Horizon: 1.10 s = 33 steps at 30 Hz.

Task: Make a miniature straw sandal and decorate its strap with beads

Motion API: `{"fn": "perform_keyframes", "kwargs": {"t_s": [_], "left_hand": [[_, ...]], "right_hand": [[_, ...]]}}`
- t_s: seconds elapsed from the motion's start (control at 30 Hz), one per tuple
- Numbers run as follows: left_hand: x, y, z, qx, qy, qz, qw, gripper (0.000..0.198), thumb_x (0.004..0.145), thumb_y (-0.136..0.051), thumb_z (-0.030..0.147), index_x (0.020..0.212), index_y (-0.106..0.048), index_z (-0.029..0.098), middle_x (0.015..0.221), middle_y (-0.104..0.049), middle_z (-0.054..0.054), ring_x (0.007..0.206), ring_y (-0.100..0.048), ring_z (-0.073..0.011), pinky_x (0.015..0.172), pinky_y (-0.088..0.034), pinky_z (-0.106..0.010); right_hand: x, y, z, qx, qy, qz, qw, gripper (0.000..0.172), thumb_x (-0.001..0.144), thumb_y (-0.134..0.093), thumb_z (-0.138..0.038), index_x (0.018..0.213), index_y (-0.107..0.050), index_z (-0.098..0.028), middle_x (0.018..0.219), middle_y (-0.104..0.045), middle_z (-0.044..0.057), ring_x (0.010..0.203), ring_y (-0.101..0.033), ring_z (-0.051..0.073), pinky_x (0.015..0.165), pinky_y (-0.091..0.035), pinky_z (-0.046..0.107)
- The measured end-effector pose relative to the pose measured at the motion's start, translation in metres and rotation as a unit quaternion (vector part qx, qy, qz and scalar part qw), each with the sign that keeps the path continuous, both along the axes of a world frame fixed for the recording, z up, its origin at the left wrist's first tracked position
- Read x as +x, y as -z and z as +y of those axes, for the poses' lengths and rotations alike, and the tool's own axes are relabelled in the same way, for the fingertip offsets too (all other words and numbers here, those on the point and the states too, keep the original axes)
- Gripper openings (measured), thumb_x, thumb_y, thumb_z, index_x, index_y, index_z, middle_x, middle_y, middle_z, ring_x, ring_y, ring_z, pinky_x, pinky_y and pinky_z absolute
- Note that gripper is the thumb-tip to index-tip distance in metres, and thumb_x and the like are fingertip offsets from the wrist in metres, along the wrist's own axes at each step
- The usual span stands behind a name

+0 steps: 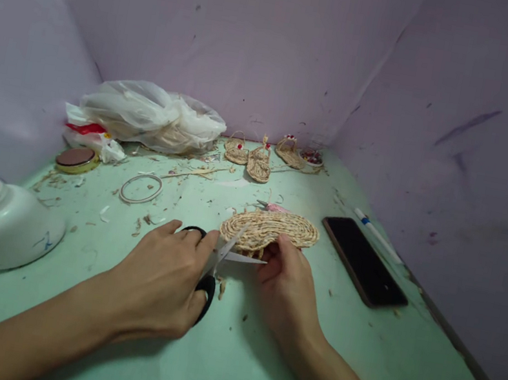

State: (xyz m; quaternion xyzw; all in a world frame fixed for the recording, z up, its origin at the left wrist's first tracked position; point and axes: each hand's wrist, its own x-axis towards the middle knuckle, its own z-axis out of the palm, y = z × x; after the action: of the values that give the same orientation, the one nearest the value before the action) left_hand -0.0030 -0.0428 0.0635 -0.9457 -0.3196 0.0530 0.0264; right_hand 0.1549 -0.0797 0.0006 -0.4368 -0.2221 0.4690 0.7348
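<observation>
My left hand (169, 280) is closed around the black handles of a pair of scissors (225, 253), whose blades stand apart. One blade crosses the near left part of a woven straw sole (271, 227); the other points right, below its edge. My right hand (289, 281) pinches the sole at its near edge, thumb on top, with the other fingers partly hidden beneath. The sole is a long oval of coiled, braided straw, held above the table, with short fibre ends along its near edge. Just behind it lies a small pink-handled tool (275, 207), partly covered.
Several small straw sandals (259, 163) with red beads stand at the back, beside a bowl of beads (311, 157). A plastic bag (154, 115), a round tin (76, 159), a ring (141, 188) and a white pot (20, 234) are left. A phone (364, 262) and a pen (378, 235) lie right.
</observation>
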Motion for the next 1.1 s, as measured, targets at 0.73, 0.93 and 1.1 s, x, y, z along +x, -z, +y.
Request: {"fn": "perform_keyframes", "kwargs": {"t_s": [0.73,0.93,1.1], "left_hand": [[0.007,-0.001,-0.005,-0.009,-0.023,0.024,0.999,0.054,0.071,-0.042,0.021,0.121,-0.049,0.003,0.085,-0.063,-0.015,0.078,-0.061,-0.0286,0.080,-0.046,-0.045],[0.004,0.001,-0.005,0.002,-0.004,0.051,0.999,0.051,0.075,-0.037,0.015,0.125,-0.045,0.006,0.081,-0.063,-0.013,0.069,-0.062,-0.0308,0.061,-0.049,-0.044],[0.003,0.001,-0.001,-0.011,0.019,0.067,0.997,0.052,0.075,-0.036,0.014,0.126,-0.044,0.008,0.082,-0.065,-0.012,0.068,-0.064,-0.0298,0.058,-0.048,-0.042]], "right_hand": [[-0.006,0.001,-0.008,-0.054,-0.015,-0.129,0.990,0.026,0.083,-0.047,-0.037,0.072,-0.062,-0.018,0.080,-0.068,0.005,0.073,-0.058,0.020,0.060,-0.042,0.027],[-0.005,0.001,-0.007,-0.032,-0.017,-0.120,0.992,0.025,0.082,-0.048,-0.039,0.073,-0.061,-0.019,0.073,-0.067,0.004,0.071,-0.058,0.019,0.061,-0.043,0.027],[-0.005,-0.001,-0.006,-0.024,-0.014,-0.103,0.994,0.027,0.082,-0.047,-0.039,0.071,-0.061,-0.019,0.068,-0.066,0.003,0.072,-0.059,0.020,0.063,-0.044,0.028]]}}
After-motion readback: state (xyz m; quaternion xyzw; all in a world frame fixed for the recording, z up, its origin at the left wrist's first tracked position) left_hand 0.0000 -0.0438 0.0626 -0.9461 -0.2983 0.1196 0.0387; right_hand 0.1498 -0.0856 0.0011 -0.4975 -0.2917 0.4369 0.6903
